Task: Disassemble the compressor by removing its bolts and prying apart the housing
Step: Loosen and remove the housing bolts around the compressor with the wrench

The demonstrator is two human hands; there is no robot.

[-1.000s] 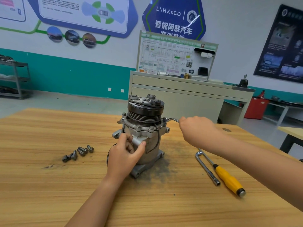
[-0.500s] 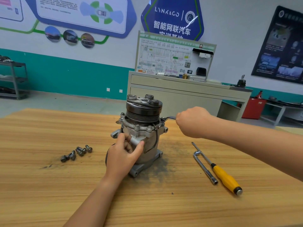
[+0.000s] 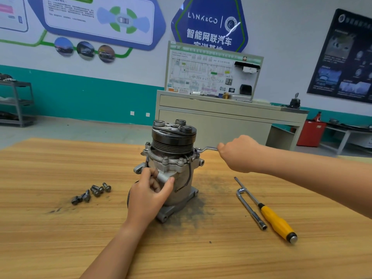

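Several bolts (image 3: pixel 91 193): lying on your counter (image 3: pixel 60 238), beside the upright compressor (image 3: pixel 173 158).
Left hand (image 3: pixel 148 198): gripping its body.
Right hand (image 3: pixel 239 154): still clasping the wrench (image 3: pixel 207 149), its end staying on the flange; you are still loosening.

- The wrench (image 3: pixel 207 149) handle was hidden inside the right hand (image 3: pixel 239 153), right of the compressor (image 3: pixel 173 141).
- The left hand (image 3: pixel 148 195) covered the compressor's near-left side.
- How the wrench's ring end met the compressor was too small to tell.

**Workshop surroundings**

Beyond the wooden bench (image 3: pixel 60 238) stands a beige cabinet (image 3: pixel 221 121) carrying an upright wiring-diagram panel (image 3: pixel 211 73). A blue hexagonal sign (image 3: pixel 209 23) and a dark poster (image 3: pixel 346 57) hang on the wall. A metal shelf (image 3: pixel 18 103) stands far left, and a red box (image 3: pixel 311 133) far right.
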